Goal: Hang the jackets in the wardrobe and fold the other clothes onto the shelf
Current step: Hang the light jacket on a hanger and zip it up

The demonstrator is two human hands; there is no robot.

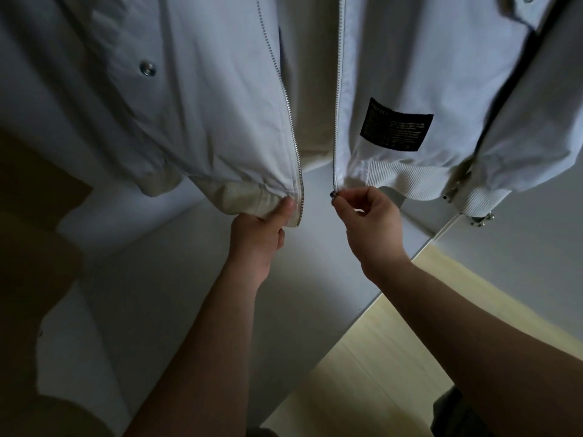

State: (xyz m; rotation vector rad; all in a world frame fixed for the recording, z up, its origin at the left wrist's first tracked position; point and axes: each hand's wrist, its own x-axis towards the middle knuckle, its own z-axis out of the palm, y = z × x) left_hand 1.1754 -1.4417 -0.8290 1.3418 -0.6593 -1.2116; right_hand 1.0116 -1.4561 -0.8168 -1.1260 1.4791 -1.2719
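We find the pale white zip-front jacket hanging open inside the wardrobe. Our left hand grips its ribbed hem; our right hand pinches the dark zip slider.

Probably a home: wardrobe, hung jacket.

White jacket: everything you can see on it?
The white jacket: light, smooth fabric, hanging with its front open, beige lining showing. Metal zipper halves apart; ribbed hem, silver snap, black text patch on one panel. Left hand grips the hem corner beside one zipper edge; right hand pinches the slider at the other edge's bottom.
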